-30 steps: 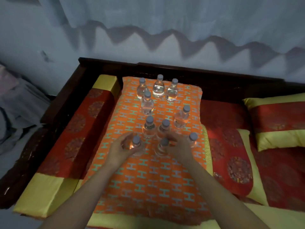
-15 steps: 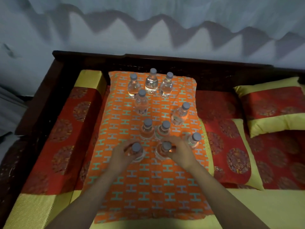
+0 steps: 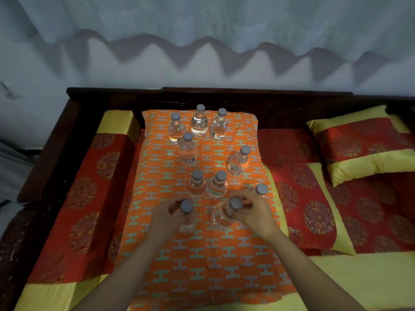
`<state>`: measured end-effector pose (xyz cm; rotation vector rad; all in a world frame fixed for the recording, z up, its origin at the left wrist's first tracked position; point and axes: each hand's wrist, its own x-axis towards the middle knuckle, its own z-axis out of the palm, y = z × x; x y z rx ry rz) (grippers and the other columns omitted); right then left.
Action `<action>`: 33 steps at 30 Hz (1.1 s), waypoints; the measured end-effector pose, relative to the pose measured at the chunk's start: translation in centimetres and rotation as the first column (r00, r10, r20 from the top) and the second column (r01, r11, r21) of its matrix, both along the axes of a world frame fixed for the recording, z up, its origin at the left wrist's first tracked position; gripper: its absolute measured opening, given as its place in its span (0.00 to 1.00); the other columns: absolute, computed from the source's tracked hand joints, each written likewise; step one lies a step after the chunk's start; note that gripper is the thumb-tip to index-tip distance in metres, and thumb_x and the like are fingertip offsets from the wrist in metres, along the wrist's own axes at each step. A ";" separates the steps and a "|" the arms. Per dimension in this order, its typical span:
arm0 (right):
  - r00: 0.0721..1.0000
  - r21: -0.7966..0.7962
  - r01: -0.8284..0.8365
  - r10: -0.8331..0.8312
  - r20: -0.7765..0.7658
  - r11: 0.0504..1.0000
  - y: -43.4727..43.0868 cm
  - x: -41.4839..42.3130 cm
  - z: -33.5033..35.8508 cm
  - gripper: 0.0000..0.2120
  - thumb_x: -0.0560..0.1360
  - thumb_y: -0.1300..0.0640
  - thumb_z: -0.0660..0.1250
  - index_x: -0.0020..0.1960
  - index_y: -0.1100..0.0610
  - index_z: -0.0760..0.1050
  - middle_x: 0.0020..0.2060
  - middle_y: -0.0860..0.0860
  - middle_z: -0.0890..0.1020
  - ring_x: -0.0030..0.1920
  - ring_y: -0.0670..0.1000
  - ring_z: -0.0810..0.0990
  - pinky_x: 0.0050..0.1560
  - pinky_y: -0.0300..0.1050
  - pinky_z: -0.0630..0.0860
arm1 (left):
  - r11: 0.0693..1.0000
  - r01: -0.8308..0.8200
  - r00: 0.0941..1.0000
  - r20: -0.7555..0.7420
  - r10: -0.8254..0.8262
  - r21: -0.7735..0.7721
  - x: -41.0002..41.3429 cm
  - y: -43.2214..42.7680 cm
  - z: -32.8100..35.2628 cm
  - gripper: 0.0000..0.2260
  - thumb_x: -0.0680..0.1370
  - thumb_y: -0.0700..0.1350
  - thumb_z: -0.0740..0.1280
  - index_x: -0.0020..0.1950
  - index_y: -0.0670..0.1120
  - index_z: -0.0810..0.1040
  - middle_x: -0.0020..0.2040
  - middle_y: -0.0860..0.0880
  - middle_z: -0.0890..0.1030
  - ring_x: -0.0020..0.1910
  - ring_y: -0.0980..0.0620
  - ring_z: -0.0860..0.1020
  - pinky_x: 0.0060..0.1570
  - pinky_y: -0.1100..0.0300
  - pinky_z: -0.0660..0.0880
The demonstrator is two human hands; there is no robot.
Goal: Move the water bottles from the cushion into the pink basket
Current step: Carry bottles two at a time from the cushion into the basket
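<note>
Several small clear water bottles with grey caps stand on an orange patterned cushion [image 3: 202, 265]. My left hand [image 3: 166, 217] is wrapped around the nearest left bottle [image 3: 187, 215]. My right hand [image 3: 253, 212] grips the nearest right bottle [image 3: 226, 213], which leans a little to the left. Another bottle [image 3: 261, 189] stands just behind my right hand. Two bottles [image 3: 197, 182] stand side by side just beyond my hands, and more stand toward the cushion's far end [image 3: 199, 121]. No pink basket is in view.
The cushion lies on a dark wooden bench [image 3: 202, 97] against a pale curtained wall. A red and yellow bolster [image 3: 89, 187] runs along the left. Red and yellow pillows [image 3: 368, 144] lie on the right, over a red seat pad [image 3: 314, 216].
Both hands have closed more firmly around the two nearest bottles, and the right bottle now tilts. The camera has shifted, so the bench sits lower in view.
</note>
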<state>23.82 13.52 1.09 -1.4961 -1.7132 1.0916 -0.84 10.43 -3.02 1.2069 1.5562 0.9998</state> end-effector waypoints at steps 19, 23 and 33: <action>0.813 0.104 0.583 -0.577 -0.080 0.806 -12.7 19.9 5.6 0.17 0.64 0.67 0.75 0.44 0.48 0.80 0.44 0.41 0.83 0.47 0.43 0.80 0.46 0.54 0.79 | 0.870 0.483 0.875 -0.023 -0.483 0.102 19.5 0.8 4.6 0.20 0.64 0.32 0.76 0.46 0.54 0.80 0.44 0.55 0.83 0.41 0.69 0.79 0.42 0.76 0.71; 0.751 0.105 0.659 -0.659 -0.035 0.745 -18.3 26.3 6.1 0.21 0.63 0.68 0.74 0.43 0.43 0.79 0.44 0.38 0.83 0.48 0.43 0.80 0.46 0.48 0.80 | 0.813 0.573 0.819 -0.045 -0.571 0.103 26.7 -1.4 4.8 0.18 0.64 0.32 0.77 0.45 0.53 0.81 0.39 0.55 0.85 0.38 0.64 0.80 0.34 0.73 0.74; 0.648 0.134 0.748 -0.759 0.066 0.650 -32.3 45.2 7.1 0.20 0.59 0.67 0.75 0.44 0.46 0.81 0.43 0.40 0.83 0.44 0.40 0.80 0.40 0.29 0.74 | 0.631 0.753 0.657 -0.164 -0.736 0.188 47.8 -10.3 5.0 0.19 0.63 0.38 0.79 0.46 0.57 0.80 0.44 0.56 0.84 0.44 0.61 0.81 0.43 0.70 0.74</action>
